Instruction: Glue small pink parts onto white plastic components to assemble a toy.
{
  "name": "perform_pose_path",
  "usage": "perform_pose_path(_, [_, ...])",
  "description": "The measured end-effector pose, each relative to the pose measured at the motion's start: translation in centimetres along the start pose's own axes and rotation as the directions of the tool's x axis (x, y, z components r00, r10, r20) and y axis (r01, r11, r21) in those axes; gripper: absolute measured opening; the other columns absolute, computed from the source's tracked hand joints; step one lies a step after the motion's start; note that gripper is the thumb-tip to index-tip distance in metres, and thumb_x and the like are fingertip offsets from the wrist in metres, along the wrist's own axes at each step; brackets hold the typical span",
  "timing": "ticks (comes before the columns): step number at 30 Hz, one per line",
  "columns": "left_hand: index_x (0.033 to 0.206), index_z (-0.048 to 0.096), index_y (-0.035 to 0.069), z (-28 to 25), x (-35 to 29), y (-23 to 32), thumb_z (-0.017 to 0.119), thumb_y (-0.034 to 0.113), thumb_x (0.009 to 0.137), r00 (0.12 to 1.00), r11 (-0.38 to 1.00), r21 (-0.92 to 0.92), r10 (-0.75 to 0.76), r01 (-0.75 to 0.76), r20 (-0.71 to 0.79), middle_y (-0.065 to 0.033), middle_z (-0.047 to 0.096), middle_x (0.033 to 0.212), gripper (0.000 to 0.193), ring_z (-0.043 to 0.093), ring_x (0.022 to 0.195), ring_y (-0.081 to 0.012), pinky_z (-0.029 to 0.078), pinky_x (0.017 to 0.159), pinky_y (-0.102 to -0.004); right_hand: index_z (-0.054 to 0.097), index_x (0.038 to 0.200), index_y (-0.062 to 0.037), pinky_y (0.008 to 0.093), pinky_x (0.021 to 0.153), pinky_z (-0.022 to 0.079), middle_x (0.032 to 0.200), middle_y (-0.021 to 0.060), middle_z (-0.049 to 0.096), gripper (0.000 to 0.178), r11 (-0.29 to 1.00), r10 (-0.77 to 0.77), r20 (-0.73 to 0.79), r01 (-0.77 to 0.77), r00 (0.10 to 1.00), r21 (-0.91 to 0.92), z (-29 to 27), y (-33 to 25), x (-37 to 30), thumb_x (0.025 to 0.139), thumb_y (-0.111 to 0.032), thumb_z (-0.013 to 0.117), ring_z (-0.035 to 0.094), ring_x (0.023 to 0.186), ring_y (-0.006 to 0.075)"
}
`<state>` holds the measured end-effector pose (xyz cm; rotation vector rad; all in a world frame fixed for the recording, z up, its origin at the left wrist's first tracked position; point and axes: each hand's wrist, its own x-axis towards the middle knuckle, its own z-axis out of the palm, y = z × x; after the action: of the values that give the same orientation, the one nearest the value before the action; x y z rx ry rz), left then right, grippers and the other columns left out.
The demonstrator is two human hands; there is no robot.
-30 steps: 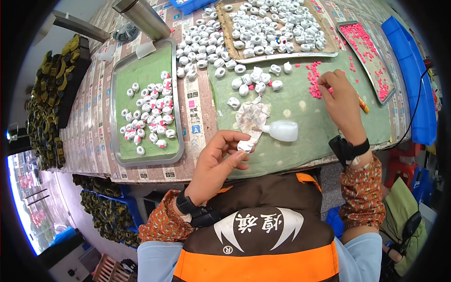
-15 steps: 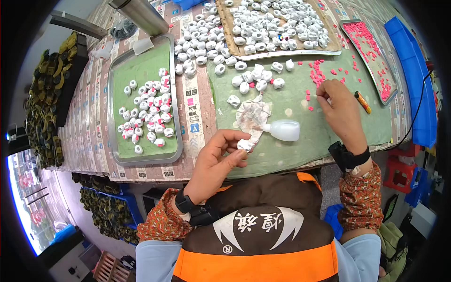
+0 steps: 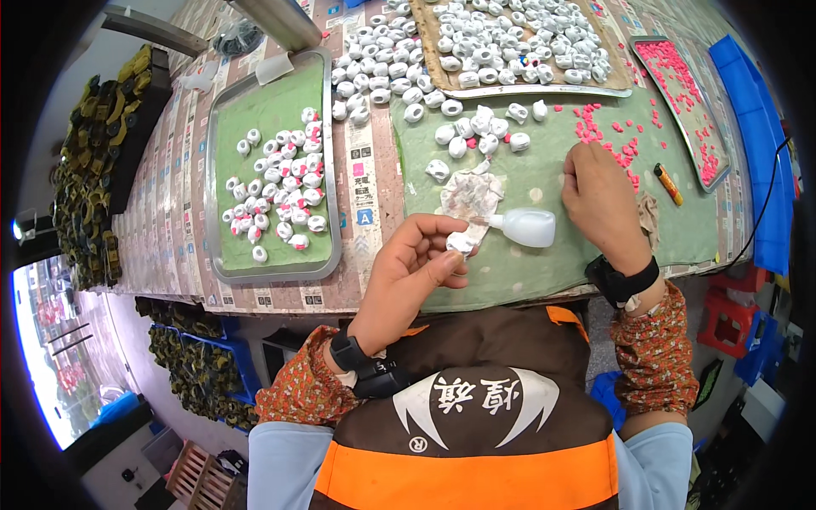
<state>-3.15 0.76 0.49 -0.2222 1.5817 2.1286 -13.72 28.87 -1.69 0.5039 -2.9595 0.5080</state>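
L hand [image 3: 412,268] holds a small white pc [image 3: 461,243] in a narrow pinch btwn thumb and fingertips. R hand [image 3: 605,204], well to the right of it, is curled w/ thumb and fingertips close together; can't tell if anything is btwn them. Loose pink bits [image 3: 623,153] lie just beyond and to the right of the R hand's fingertips.

White pc looks light, prob. stiff plastic, not esp. fragile; its rounded sides could turn or slip, so best hold is low on opp. sides, top left clear. Pink bits look tiny and v. light, prob. easy to drop: take by the edges, fingertips only.

Btwn the hands lies a translucent bottle [image 3: 529,228], nozzle toward the L hand, by a crumpled, stained cloth [image 3: 469,194]. Bottle prob. gives when squeezed, so light grip round the body. Left of the L hand, a green-lined tray [image 3: 246,102] bears more white pcs, some w/ pink parts.
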Motion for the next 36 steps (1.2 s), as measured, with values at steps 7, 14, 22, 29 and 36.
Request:
perform_pose_path(7, [0.132,0.053,0.003,0.5,0.1,-0.7,0.061,0.008,0.103,1.000,0.991,-0.130,0.023,-0.023,-0.004,-0.0096,0.067,0.117,0.030,0.065,0.102,-0.0127,0.060,0.086,-0.0291,0.058,0.097,-0.0032,0.0319,0.069,0.048,0.088,0.0067,0.058,0.010,0.732,0.041,0.235,-0.190,0.971,0.654,-3.8,-5.0,-1.2,0.088,-0.004,0.064,0.058,0.077,0.0180])
perform_pose_path(14, [0.129,0.056,0.002,1.1,-0.3,-0.5,0.066,0.006,0.101,0.994,0.989,-0.110,0.104,-0.101,0.027,-0.0070,0.065,0.111,0.031,0.064,0.100,-0.0117,0.060,0.087,-0.0286,0.058,0.098,-0.0028,0.0262,0.066,0.046,0.093,0.0048,0.057,0.012,0.543,-0.132,0.229,-0.123,0.965,0.830,-3.8,-10.0,-3.7,0.089,-0.001,0.067,0.055,0.077,0.0121])
perform_pose_path(22, [0.126,0.060,0.002,1.2,-1.3,-1.0,0.068,0.006,0.099,0.974,0.967,0.126,0.226,-0.222,-0.022,-0.0055,0.067,0.110,0.028,0.065,0.100,-0.0101,0.056,0.086,-0.0263,0.061,0.102,-0.0028,0.0238,0.065,0.045,0.091,0.0029,0.061,0.013,0.392,-0.034,0.277,-0.242,0.960,0.887,-2.3,-10.0,-4.9,0.093,-0.004,0.070,0.055,0.076,0.0076])
perform_pose_path(29, [0.125,0.063,0.000,1.2,-1.4,-0.9,0.069,0.006,0.098,0.923,0.849,0.378,0.384,-0.370,0.042,-0.0086,0.069,0.107,0.029,0.068,0.099,-0.0150,0.056,0.085,-0.0300,0.063,0.103,-0.0031,0.0243,0.063,0.043,0.087,0.0020,0.066,0.011,0.483,-0.014,0.263,-0.224,0.965,0.847,-1.9,-10.1,-5.9,0.095,-0.007,0.070,0.056,0.075,0.0075])
perform_pose_path(36, [0.127,0.063,0.001,0.9,-1.6,-1.3,0.068,0.007,0.098,0.934,0.865,0.371,0.356,-0.338,0.021,-0.0082,0.068,0.111,0.030,0.069,0.101,-0.0156,0.056,0.085,-0.0300,0.062,0.102,-0.0027,0.0255,0.063,0.044,0.087,0.0028,0.064,0.011,0.423,0.006,0.315,-0.288,0.949,0.859,-1.1,-10.6,-6.0,0.096,-0.008,0.070,0.057,0.074,0.0094])
